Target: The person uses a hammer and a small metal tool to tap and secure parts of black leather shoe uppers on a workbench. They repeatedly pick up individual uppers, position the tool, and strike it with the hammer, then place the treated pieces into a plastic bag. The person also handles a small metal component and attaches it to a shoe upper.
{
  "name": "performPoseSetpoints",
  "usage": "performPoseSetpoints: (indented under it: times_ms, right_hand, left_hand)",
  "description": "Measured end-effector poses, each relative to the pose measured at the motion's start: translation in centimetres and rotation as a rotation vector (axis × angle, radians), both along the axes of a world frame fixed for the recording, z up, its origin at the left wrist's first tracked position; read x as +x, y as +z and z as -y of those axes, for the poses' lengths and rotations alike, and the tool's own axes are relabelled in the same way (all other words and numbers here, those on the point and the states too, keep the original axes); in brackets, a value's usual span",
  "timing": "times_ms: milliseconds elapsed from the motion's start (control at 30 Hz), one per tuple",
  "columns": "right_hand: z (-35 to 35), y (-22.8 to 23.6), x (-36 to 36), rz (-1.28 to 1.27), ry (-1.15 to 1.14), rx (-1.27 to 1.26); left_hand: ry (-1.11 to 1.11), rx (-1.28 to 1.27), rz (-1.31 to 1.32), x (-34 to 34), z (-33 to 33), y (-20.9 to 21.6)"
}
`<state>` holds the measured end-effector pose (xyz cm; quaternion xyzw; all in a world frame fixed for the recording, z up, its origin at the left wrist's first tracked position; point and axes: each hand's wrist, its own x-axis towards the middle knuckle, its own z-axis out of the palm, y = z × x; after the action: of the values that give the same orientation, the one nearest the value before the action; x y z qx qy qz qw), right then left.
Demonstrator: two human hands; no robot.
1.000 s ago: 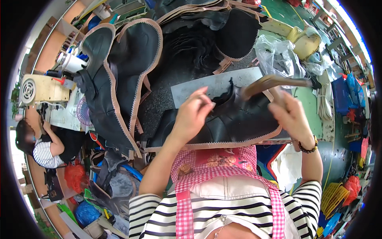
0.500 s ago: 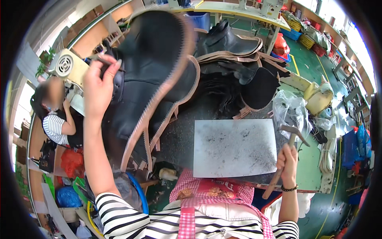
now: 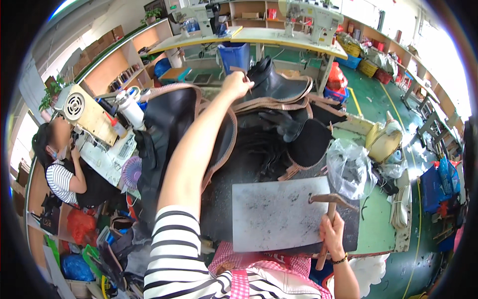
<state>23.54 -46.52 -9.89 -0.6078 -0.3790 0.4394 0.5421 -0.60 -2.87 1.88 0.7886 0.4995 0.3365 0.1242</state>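
My left hand [image 3: 237,85] reaches far across the bench, its fingers closed at the top of a black leather boot upper [image 3: 279,82] on the far pile. The upper's sole edge is pale and serrated. My right hand [image 3: 332,232] grips a hammer [image 3: 331,205] by its wooden handle, the metal head over the right edge of a pale, black-speckled board [image 3: 271,214]. More black boot uppers [image 3: 174,107] are heaped on the left, partly hidden behind my left forearm. Black leather pieces [image 3: 259,137] lie in the middle, beside a rounded black piece [image 3: 309,144] with a serrated edge.
A clear plastic bag [image 3: 348,167] lies right of the board. Across from me stand a blue bin [image 3: 234,56] and sewing machines [image 3: 318,22] on a long table. On the left, a person [image 3: 67,169] sits at a cream sewing machine [image 3: 84,117].
My left hand has let go of the boot upper it held up on the left and moved to the far pile. The hammer now hangs over the board's edge. My view has tilted up.
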Motion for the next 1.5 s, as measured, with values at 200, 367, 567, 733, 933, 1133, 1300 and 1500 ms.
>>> performPoseSetpoints:
  times_ms: [200, 367, 567, 733, 933, 1133, 1300, 1500]
  right_hand:
    - [0.0, 0.7, -0.1, -0.046, -0.012, -0.021]
    - [-0.1, 0.5, -0.3, -0.003, -0.005, -0.035]
    - [-0.1, -0.5, 0.2, 0.079, -0.037, -0.024]
    - [-0.8, 0.2, -0.4, 0.065, 0.037, -0.015]
    - [-2.5, 3.3, -0.2, -0.344, -0.104, 0.160]
    - [-2.5, 6.5, -1.0, 0.128, -0.156, 0.155]
    - [-3.1, 6.0, -2.7, 0.235, -0.055, 0.070]
    - [-4.6, 7.0, -6.7, 0.758, 0.053, 0.139]
  left_hand:
    - [-0.084, 0.181, -0.008, 3.1, -4.0, -3.6]
    - [-0.066, 0.482, 0.026, 3.6, -0.2, -1.7]
    - [-0.460, 1.108, 0.066, 5.9, 7.1, 11.8]
    - [-0.419, 0.624, 0.472, 1.6, 15.7, 18.4]
    - [-0.356, -0.433, 0.690, -2.8, 25.6, 2.5]
    - [0.198, 0.174, 0.351, -10.8, 38.3, -5.7]
    - [0.509, 0.038, 0.277, -13.5, 41.7, -9.0]
    - [0.560, 0.256, 0.388, -13.8, 41.7, -11.7]
